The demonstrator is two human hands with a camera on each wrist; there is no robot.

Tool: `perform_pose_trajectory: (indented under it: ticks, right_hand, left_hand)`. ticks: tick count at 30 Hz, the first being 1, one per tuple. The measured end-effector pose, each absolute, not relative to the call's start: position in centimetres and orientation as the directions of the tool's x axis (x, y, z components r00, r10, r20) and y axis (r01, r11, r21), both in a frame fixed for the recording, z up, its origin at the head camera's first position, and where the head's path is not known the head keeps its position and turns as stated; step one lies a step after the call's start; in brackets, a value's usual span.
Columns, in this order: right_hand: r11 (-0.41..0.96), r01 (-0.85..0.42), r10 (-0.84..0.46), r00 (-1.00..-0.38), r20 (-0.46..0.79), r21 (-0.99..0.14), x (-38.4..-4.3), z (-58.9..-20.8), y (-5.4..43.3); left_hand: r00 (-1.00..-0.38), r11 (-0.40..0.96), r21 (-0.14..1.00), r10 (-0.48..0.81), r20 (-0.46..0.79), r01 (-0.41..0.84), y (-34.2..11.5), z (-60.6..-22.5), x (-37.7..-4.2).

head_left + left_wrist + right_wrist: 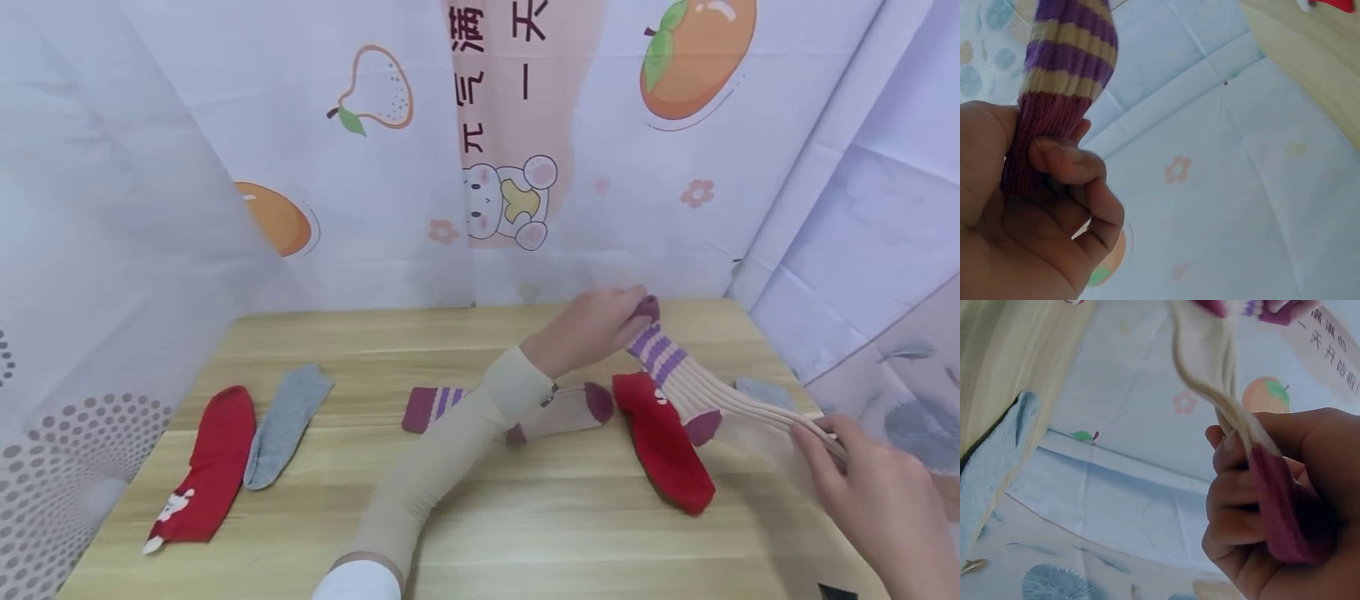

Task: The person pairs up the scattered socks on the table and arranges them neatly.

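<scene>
Head view: the striped sock [701, 385] spans from left hand [588, 327] to right hand [881, 487], above the desk [540, 533], between 3 and 4 o'clock. A red sock [669, 458] lies at 4 o'clock.

Left wrist view: the left hand pinches the maroon cuff [1047, 122] at 9 o'clock.

Right wrist view: the right hand grips the toe end [1279, 515] at 4 o'clock.

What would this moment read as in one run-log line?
left hand: grips striped sock by cuff | right hand: grips its toe | table: two red socks, two gray socks, another striped sock
</scene>
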State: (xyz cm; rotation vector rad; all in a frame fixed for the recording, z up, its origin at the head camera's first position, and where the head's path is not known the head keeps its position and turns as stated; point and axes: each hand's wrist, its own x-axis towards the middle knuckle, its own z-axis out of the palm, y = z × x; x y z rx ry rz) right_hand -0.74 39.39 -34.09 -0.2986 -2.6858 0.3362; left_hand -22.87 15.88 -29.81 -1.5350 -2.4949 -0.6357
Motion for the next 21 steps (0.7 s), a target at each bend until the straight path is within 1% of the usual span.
perform_pose_trajectory:
  ticks: [7, 12, 17, 21]
  right_hand:
    - [0.961, 0.076, 0.185, -0.892, 0.412, -0.268, -0.5, -34.1, 38.1]
    - [0.966, 0.004, 0.124, -0.884, 0.451, -0.258, -0.4, -33.8, 37.2]
    - [0.968, -0.024, 0.092, -0.892, 0.442, -0.251, -0.4, -33.4, 36.0]
    - [0.968, -0.069, 0.048, -0.892, 0.449, -0.241, -0.4, -33.4, 34.5]
  left_hand:
    - [-0.446, 0.386, 0.223, 0.779, 0.442, 0.895, 12.1, -30.9, -20.9]
    - [-0.458, 0.406, 0.215, 0.758, 0.464, 0.888, 9.5, -30.9, -19.5]
    - [-0.455, 0.427, 0.179, 0.736, 0.501, 0.886, 6.8, -30.8, -18.5]
    - [-0.467, 0.437, 0.186, 0.723, 0.509, 0.880, 4.3, -31.2, -17.9]
